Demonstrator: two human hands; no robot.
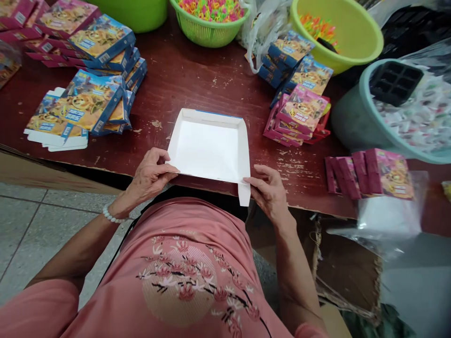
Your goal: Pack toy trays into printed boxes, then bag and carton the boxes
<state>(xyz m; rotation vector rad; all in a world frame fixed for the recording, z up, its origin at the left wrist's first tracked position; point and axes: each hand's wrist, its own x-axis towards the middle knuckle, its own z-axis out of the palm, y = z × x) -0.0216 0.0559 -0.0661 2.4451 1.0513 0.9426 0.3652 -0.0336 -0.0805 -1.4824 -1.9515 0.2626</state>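
A shallow cardboard tray (209, 145), white inside with a blue outer edge at the back, lies at the table's front edge before me. Its back and side walls stand up, while a narrow flap sticks out toward me at the near right corner. My left hand (151, 173) pinches the near left corner between thumb and fingers. At the near right corner, my right hand (269, 190) grips the side wall beside the flap, thumb and forefinger together.
Blue printed boxes (93, 98) are stacked at left over flat cartons (58, 141). Pink boxes (303, 110) stand at right, others (369, 173) near the front edge. Behind are a green basket (211, 35) of small colourful pieces, a yellow-green basin (366, 37) and a blue-grey tub (352, 108) of wrapped packets.
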